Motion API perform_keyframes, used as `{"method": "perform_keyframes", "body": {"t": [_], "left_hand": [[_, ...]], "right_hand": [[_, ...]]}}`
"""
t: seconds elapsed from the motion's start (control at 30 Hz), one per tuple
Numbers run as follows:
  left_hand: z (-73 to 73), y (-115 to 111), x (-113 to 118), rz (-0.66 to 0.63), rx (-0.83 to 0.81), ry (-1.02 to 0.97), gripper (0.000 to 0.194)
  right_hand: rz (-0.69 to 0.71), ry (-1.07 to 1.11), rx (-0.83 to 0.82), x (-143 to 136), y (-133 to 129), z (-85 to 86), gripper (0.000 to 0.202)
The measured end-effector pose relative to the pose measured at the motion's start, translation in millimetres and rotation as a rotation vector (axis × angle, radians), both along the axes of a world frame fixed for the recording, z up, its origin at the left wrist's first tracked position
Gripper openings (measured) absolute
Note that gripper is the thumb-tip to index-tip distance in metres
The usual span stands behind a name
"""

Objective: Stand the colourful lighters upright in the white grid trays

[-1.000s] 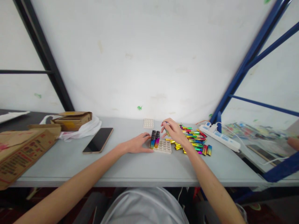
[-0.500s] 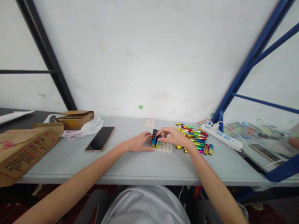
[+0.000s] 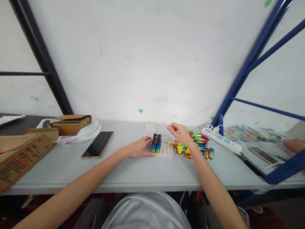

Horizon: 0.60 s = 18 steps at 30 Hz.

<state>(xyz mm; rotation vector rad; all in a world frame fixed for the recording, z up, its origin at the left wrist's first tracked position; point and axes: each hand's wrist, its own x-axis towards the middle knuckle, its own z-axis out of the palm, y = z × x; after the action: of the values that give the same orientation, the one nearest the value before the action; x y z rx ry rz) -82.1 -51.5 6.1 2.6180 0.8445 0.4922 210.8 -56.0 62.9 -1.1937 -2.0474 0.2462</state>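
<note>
Below frame centre, the tray (image 3: 166,150) of upright cylinders (image 3: 156,144) is being flanked at left by the left hand (image 3: 140,148), digits apart. To its upper right, the right hand (image 3: 180,132) is being held curled, contents indeterminable.

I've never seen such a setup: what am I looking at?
No machine here: these are a person's bare left hand and right hand, filmed by a camera worn on the head, looking down. On the grey table, shiny multicoloured cylinders with black tops stand in a white tray with round hollows. The left hand is beside them, its grip unclear. The right hand hovers near a pile of glossy metallic cylinders, holding nothing visible. A black-screened phone and brown cardboard boxes lie left, a white power strip right.
</note>
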Motion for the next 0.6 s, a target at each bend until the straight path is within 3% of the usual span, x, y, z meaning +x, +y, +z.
{"method": "perform_keyframes", "body": {"t": [0.1,0.2,0.27,0.4,0.6], "left_hand": [[1.5,0,0,0.000,0.001,0.014,0.074],[2.2,-1,1,0.002,0.008,0.017,0.074],[2.1,-1,0,0.000,0.013,0.013,0.074],[1.0,-2,0,-0.006,0.004,-0.015,0.073],[-0.1,-1,2,0.005,0.006,-0.008,0.074]], "right_hand": [[-0.361,-0.199,0.034,34,28,-12.5,0.026],[-0.577,-0.412,-0.089,62,55,-27.2,0.040],[-0.596,-0.496,-0.165,71,69,-33.8,0.046],[-0.509,-0.555,-0.235,71,90,-38.7,0.044],[-0.473,-0.598,-0.249,65,91,-44.2,0.038]]}}
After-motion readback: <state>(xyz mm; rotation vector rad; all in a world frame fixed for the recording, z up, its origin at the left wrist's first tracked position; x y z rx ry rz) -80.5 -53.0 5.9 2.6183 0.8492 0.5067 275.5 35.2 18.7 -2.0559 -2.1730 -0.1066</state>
